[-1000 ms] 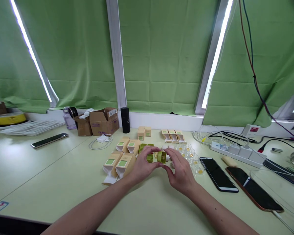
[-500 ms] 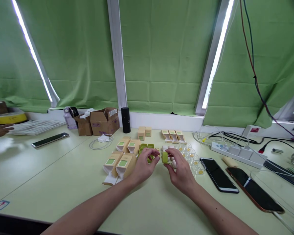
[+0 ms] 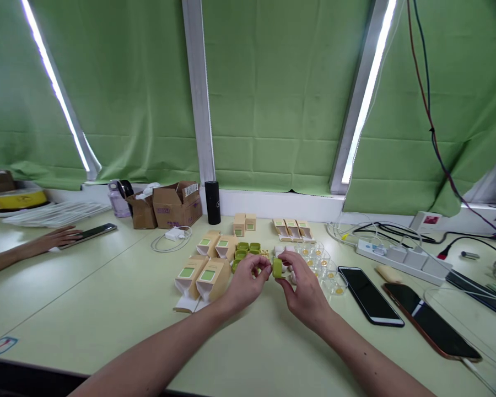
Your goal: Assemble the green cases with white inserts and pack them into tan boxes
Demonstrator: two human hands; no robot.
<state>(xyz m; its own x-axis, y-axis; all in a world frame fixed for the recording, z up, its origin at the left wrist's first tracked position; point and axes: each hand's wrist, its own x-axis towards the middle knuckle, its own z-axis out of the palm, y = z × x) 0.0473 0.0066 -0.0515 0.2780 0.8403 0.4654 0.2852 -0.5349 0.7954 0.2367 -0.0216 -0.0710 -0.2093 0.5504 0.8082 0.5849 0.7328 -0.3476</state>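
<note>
Pinching the small green piece (image 3: 277,268) between thumb and fingers of my right hand (image 3: 308,286), I have it raised in front of me, above the surface (image 3: 248,353). My left hand (image 3: 246,281) is just beside it, thumb and forefinger drawn close together; at this size I can't fairly tell whether those tips have anything between them or touch the piece.

I judge this to be close work on a single piece, the right hand steadying while the left attends to its near side. Any move from here calls for a firm but gentle right-hand grip and small, well-aimed motions of the left fingertips, since the piece could slip or twist.

Beyond my left hand stand the green cups (image 3: 242,246), with kraft boxes (image 3: 213,277) to their left. Past my right hand are the clear cups (image 3: 323,263), yellow showing at their bottoms, with a black-screened phone (image 3: 367,295) farther right. Three open cartons (image 3: 292,229) lie behind, and a dark cylinder (image 3: 213,203) stands near the wall.
</note>
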